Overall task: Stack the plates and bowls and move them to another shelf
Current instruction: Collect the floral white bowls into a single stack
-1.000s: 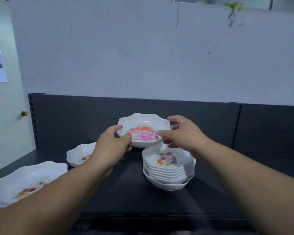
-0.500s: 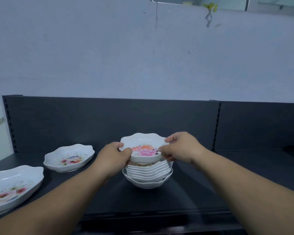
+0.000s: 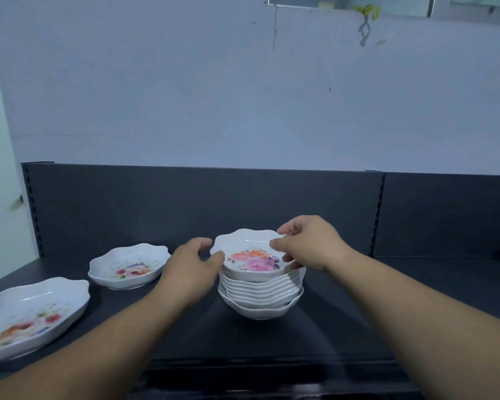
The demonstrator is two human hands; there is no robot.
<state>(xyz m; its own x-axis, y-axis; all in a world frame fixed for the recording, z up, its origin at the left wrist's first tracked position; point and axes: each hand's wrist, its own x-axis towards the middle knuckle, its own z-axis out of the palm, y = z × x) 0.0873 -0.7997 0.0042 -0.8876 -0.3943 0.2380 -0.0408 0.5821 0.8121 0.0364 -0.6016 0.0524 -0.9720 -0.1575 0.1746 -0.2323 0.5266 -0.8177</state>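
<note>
Top floral bowl (image 3: 253, 256) sits tilted on bowl stack (image 3: 261, 295), mid dark shelf (image 3: 344, 327). Right hand (image 3: 309, 245) pinches its rim; left hand (image 3: 192, 268) fingers apart, thumb touching rim. Loose bowl (image 3: 129, 265) and oval plate (image 3: 31, 316) left, well apart.

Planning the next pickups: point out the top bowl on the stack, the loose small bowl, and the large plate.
top bowl (image 3: 251, 259), head view, floral centre.
loose small bowl (image 3: 129, 268), head view, inside floor.
large plate (image 3: 32, 316), head view, inner surface.

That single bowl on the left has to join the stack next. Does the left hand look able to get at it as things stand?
Probably yes. The left hand sits just right of the single bowl, with only bare shelf between them; its fingers look open beside the top bowl.
</note>
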